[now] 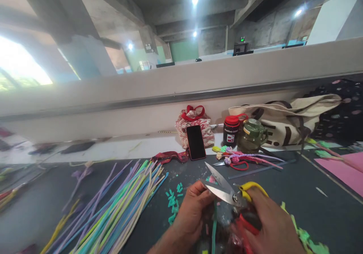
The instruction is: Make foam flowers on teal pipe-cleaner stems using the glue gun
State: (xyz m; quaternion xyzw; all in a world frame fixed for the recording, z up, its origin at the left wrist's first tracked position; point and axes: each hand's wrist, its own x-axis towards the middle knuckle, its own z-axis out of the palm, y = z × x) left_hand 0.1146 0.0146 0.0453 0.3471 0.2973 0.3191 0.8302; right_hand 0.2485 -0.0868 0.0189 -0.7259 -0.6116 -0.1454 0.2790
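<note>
My right hand (273,220) grips a pair of scissors (227,195) with a yellow and a red handle. Their blades stand apart and point left, across the fingertips of my left hand (194,210). The left hand is closed in a pinch around a thin teal pipe cleaner (214,227), whose lower length hangs toward the mat. A small pink and green bit shows just beyond the fingers, partly hidden by the blades. Short cut teal pieces (171,201) lie on the mat left of my left hand.
Many pastel pipe cleaners (119,205) lie bundled at left. Behind stand a phone (195,142), a red-lidded bottle (231,131) and a green jug (252,135). Pipe-cleaner flowers (227,155) lie near red-handled scissors (239,166). A canvas bag (289,123) and pink sheet (340,167) are at right.
</note>
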